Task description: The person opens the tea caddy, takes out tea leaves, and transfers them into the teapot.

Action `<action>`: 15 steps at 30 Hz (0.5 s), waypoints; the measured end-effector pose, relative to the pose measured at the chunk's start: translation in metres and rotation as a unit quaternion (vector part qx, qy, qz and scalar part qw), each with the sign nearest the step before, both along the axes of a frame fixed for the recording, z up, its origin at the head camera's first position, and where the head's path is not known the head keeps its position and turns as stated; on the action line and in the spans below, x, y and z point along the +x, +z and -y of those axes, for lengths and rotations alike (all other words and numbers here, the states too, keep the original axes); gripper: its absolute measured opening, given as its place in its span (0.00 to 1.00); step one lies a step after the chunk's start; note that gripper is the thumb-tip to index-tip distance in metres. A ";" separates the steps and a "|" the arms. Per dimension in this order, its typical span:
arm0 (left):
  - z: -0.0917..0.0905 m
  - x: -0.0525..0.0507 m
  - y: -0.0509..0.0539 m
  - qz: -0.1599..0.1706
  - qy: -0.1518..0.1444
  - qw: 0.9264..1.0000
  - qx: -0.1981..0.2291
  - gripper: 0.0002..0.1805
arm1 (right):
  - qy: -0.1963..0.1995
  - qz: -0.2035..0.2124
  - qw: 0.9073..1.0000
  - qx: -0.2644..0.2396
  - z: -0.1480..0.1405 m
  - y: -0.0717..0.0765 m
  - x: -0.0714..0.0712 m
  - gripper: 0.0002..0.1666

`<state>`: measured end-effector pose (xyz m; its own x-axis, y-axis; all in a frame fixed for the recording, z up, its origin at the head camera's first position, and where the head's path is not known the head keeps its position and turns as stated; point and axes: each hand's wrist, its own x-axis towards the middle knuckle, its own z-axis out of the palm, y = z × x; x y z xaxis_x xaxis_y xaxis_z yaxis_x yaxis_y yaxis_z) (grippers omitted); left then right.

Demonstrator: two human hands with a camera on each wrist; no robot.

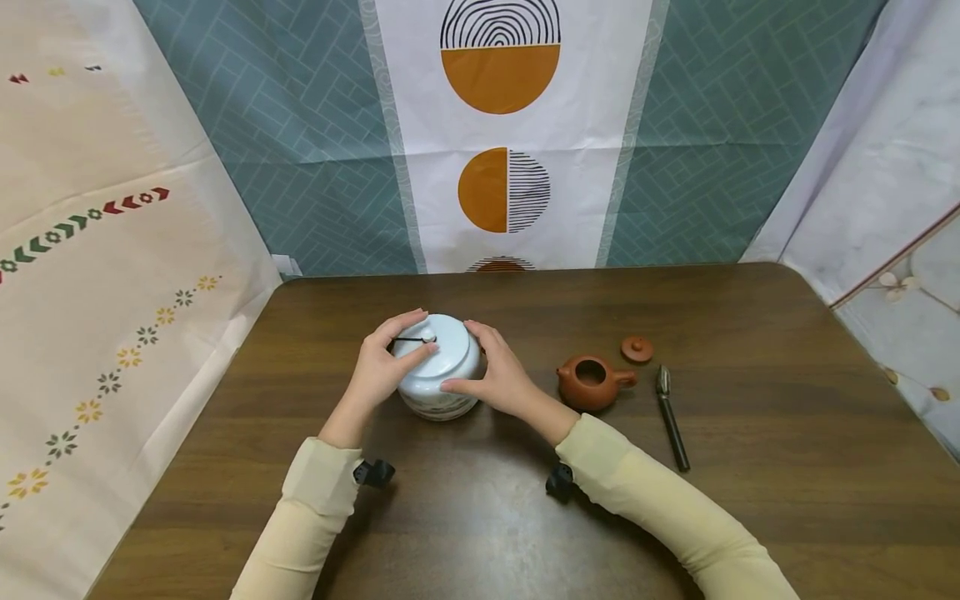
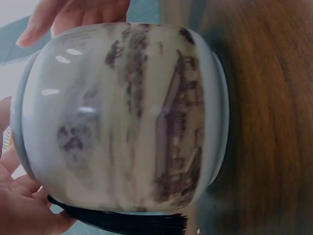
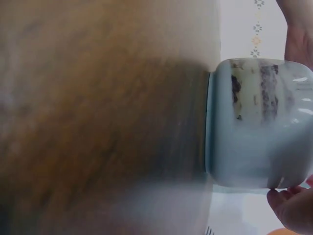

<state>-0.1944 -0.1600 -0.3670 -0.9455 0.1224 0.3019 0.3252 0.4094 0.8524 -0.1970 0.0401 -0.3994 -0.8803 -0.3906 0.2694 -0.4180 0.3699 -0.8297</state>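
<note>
A lidded white ceramic jar [image 1: 438, 404] stands upright on the wooden table, with a painted landscape on its side, clear in the left wrist view. On top sits its pale lid [image 1: 453, 346], a dark cord across it; a black tassel [image 2: 127, 221] hangs down the jar's side. My left hand [image 1: 378, 367] holds the jar's upper left, fingers at the far side and thumb over the lid near its knob. From the right, my right hand [image 1: 504, 375] grips the jar, thumb in front and fingers behind by the rim. Part of the jar's upper sides is hidden.
Right of the jar, a small brown clay teapot [image 1: 581, 390] stands uncovered. Behind it lies its round lid [image 1: 637, 349]. Further right is a slim dark-handled tool [image 1: 673, 427] with a metal tip. Patterned cloths hang along the table's back and sides.
</note>
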 end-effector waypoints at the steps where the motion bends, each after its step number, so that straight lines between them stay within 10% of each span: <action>1: -0.001 0.000 -0.001 0.001 0.001 1.000 0.003 0.24 | 0.000 0.002 1.000 0.002 0.001 -0.001 0.000 0.55; 15: -0.022 0.015 0.020 0.007 0.030 0.998 0.064 0.16 | 0.009 0.009 1.000 0.026 0.003 -0.001 -0.004 0.57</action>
